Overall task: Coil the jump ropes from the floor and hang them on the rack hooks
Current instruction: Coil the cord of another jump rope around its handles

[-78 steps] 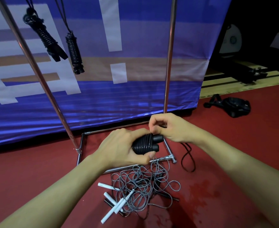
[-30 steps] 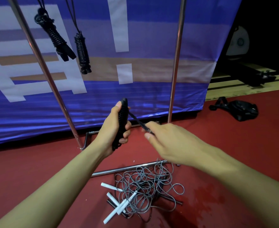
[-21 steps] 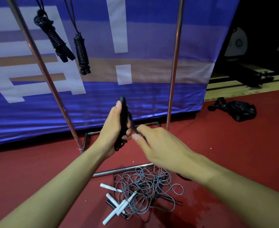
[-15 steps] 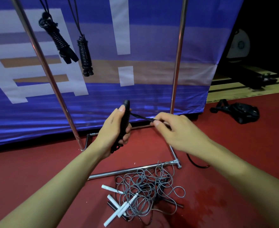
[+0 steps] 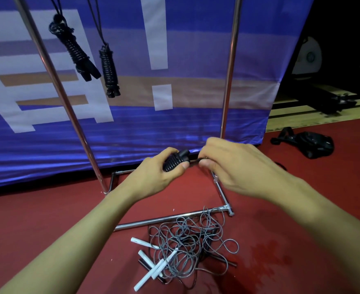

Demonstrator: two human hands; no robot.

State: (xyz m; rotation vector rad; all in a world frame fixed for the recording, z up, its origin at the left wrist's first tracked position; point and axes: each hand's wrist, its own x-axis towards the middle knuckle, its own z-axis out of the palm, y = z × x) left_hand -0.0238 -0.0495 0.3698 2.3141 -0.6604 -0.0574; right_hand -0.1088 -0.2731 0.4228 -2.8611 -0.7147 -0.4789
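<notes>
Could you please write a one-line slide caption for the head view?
Both hands, left and right, wind a black rope before the rack; grey ropes lie tangled below.

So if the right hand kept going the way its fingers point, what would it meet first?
Probably the black coiled rope gripped in the left hand: the right hand pinches its loose end, fingers aimed leftward at it. Depth looks matched, though one view can't confirm.
</notes>
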